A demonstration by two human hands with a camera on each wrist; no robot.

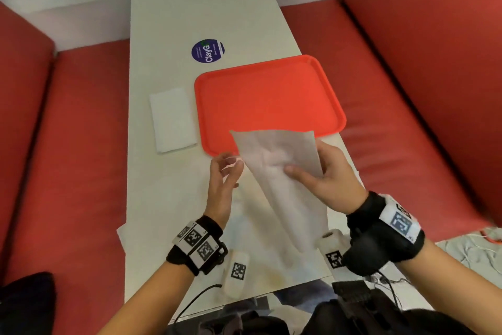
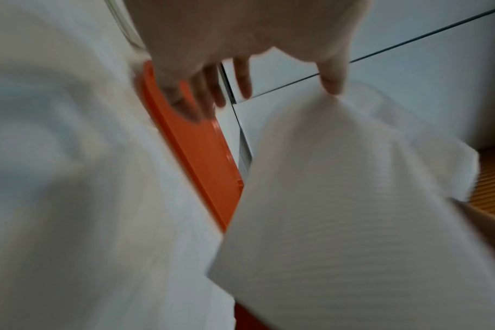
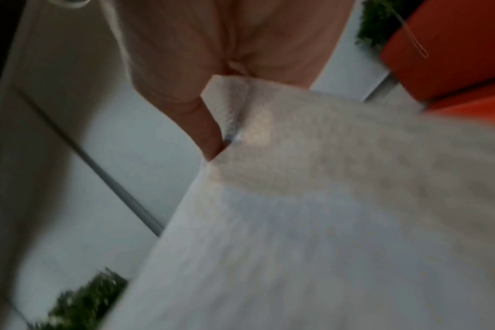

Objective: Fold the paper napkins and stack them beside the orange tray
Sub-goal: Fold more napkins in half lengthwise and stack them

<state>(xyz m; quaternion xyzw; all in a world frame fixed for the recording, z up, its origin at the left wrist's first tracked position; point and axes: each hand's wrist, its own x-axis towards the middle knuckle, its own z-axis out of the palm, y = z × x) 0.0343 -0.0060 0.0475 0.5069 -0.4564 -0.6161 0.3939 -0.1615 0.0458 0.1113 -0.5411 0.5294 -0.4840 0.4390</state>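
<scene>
Beside orange tray [image 1: 269,95]: folded napkins [image 1: 172,120] (head view only)

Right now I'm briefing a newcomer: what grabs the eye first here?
The bright orange tray in the middle of the white table. Then the thin napkin pinched by the right hand over the tray's near edge, and the folded napkin lying left of the tray.

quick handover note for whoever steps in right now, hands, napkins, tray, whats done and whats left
Right hand pinches an unfolded napkin, lifted over the near edge of the orange tray.
Left hand is open beside the napkin, gripping nothing.
Folded napkin stack lies on the white table, left of the tray.
More loose napkins lie near the wrists.
Left: fold the held napkin, stack it, then the rest.
</scene>
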